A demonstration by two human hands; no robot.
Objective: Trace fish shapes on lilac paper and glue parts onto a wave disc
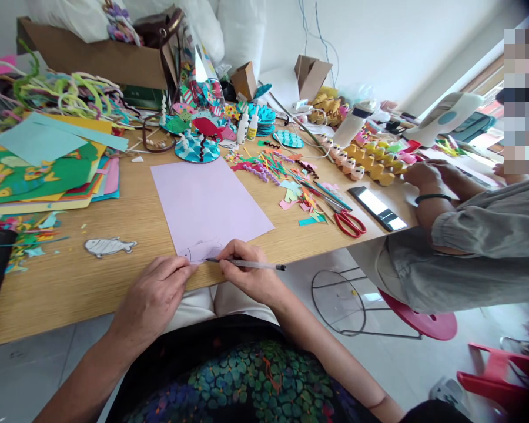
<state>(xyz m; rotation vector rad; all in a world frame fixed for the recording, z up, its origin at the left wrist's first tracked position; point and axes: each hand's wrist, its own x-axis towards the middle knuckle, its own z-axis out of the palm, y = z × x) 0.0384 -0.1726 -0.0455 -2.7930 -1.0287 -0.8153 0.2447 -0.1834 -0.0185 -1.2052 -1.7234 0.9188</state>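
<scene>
A light purple sheet of paper (211, 200) lies at the table's front edge, with a fish outline drawn near its bottom edge. My left hand (156, 294) has its fingers together on the bottom left corner, holding the sheet down; its thumb is mostly hidden. In my right hand (251, 273) is a clear-barrelled pen (258, 265), gripped with its dark tip on the outline's lower line. Part of the drawing lies behind my right fingers. Left of the paper rests a cut-out fish (110, 247), grey-white with drawn lines.
Red-handled scissors (350, 224) and a phone (378, 208) lie to the right, near paper scraps (293, 197). Glue bottles (243, 126) stand behind the sheet. Coloured papers (39, 176) are stacked left. A person's grey sleeve (489, 223) is at the right.
</scene>
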